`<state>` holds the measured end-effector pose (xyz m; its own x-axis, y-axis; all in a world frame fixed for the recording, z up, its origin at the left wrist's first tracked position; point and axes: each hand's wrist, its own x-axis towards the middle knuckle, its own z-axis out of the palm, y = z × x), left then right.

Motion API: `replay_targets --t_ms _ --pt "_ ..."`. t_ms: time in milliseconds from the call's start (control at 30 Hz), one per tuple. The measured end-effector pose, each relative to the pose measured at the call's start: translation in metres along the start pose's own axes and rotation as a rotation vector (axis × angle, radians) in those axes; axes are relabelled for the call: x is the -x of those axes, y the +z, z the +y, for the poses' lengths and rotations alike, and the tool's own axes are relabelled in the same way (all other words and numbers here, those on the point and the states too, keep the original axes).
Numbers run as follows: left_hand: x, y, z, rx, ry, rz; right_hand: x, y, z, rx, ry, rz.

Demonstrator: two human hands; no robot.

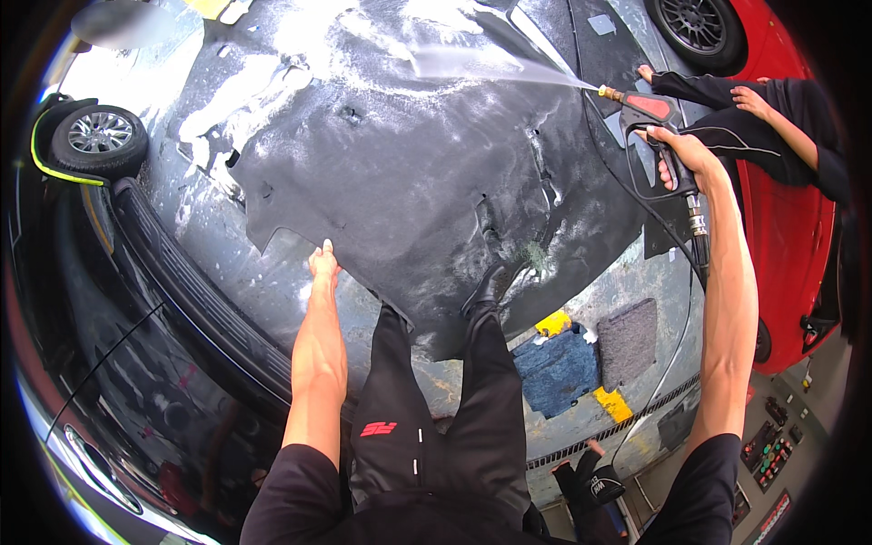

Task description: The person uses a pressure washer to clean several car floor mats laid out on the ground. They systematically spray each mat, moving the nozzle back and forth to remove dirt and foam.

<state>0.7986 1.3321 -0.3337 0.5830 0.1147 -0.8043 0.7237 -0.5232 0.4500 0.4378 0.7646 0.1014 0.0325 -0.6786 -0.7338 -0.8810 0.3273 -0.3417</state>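
Observation:
A large dark grey car floor carpet (381, 170) is spread over the wet floor, with white foam along its far and left parts. My left hand (325, 260) pinches its near left edge. In my right hand (684, 160) is a pressure washer spray gun (647, 112) with a red panel and a brass nozzle. A white fan of water (504, 65) leaves the nozzle toward the left and strikes the foamy far part of the carpet. My right shoe (487, 289) stands on the carpet. The left foot is hidden beneath its edge.
A black vehicle (136, 272) with a side step stands at left, a red car (783, 272) at right. Another person (763, 129) sits beside the red car. The black hose (702, 252) trails from the gun. Blue (558, 371) and grey (627, 344) mats lie near a floor drain grate (613, 422).

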Motion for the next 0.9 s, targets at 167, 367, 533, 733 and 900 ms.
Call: replay_targets --t_ms 167,367,533,733,900 --pt "0.01 0.009 0.002 0.002 -0.014 0.025 0.011 0.008 -0.003 -0.047 0.003 0.018" --pt "0.0 0.014 -0.002 -0.12 -0.013 0.101 0.005 0.016 0.041 -0.053 0.101 -0.022" --pt "0.007 0.017 -0.005 -0.166 0.018 0.106 0.015 0.052 0.064 -0.149 0.148 -0.007" --pt "0.01 0.012 0.001 -0.082 -0.034 -0.046 0.007 0.099 0.077 -0.252 0.078 -0.103" --pt "0.001 0.009 -0.006 -0.044 -0.018 0.06 0.0 0.136 0.078 -0.317 0.081 -0.039"
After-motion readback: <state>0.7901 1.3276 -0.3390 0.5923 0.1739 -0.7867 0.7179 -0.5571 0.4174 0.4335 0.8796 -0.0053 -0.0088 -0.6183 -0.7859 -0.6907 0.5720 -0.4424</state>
